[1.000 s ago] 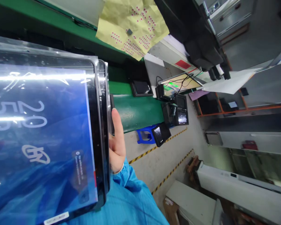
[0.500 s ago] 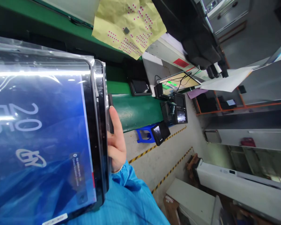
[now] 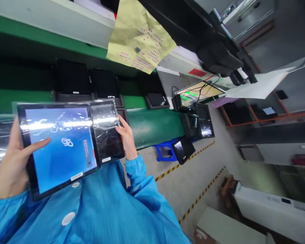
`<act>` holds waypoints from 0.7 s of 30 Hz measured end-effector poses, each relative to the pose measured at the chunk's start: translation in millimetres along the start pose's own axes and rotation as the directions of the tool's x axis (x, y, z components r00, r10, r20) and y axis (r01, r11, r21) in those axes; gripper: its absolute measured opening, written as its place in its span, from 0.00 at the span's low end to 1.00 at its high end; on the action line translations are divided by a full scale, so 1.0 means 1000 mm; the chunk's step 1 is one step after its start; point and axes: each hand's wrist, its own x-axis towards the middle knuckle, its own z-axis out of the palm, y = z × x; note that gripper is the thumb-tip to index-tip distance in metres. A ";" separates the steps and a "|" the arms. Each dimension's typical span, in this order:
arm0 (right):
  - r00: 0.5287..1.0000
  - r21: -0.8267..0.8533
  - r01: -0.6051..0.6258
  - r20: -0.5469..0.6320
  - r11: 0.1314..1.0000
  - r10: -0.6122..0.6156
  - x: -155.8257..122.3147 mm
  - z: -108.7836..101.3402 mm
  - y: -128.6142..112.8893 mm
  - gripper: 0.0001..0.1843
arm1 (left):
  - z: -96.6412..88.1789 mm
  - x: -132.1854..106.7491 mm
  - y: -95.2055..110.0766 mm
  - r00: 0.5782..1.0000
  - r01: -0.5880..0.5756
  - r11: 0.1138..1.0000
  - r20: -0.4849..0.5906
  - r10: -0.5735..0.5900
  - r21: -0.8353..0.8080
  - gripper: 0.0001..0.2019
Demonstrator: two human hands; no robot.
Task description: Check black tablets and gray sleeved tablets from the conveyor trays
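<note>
I hold a tablet point(image 3: 58, 149) with a lit blue screen tilted over my lap, wrapped in glossy clear film. My left hand point(image 3: 11, 166) grips its left edge, with the thumb lying on the screen. A second, dark-screened tablet point(image 3: 106, 132) overlaps its right side, also under shiny film. My right hand point(image 3: 127, 135) is closed on the right edge of that dark tablet. Both sleeves are blue.
Behind the tablets runs a green conveyor belt point(image 3: 147, 122) carrying several dark tablets point(image 3: 156, 100). A crumpled yellow sheet point(image 3: 139, 37) with red dots hangs above. A lit monitor point(image 3: 198, 91), small screens point(image 3: 181, 150), a blue stool point(image 3: 165, 152) and yellow-black floor tape point(image 3: 183, 162) lie to the right.
The lit tablet, which filled the left of the view close to the camera, now sits lower and farther away. My left hand and the dark tablet have come into view.
</note>
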 end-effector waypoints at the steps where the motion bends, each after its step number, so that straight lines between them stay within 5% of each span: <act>1: 0.999 -0.052 -0.021 -0.028 0.998 0.019 0.014 -0.015 0.008 0.45 | 0.001 0.009 -0.007 0.999 0.045 0.998 0.001 -0.045 -0.045 0.56; 5: 0.993 -0.182 -0.089 -0.089 0.979 0.074 0.061 -0.063 0.036 0.50 | 0.002 0.045 -0.063 0.986 0.161 0.983 -0.032 -0.164 -0.084 0.59; 10: 0.984 -0.216 -0.082 -0.171 0.973 0.045 0.082 -0.082 0.071 0.42 | 0.005 0.061 -0.125 0.988 0.150 0.986 -0.025 -0.152 -0.066 0.50; 17: 0.956 -0.319 -0.048 -0.288 0.947 -0.048 0.062 -0.106 0.089 0.40 | 0.004 0.088 -0.137 0.996 -0.008 0.984 0.087 -0.008 0.176 0.37; 21: 0.933 -0.426 -0.085 -0.351 0.901 -0.078 0.067 -0.124 0.082 0.37 | 0.017 0.100 -0.131 0.998 -0.011 0.873 0.062 -0.022 0.488 0.34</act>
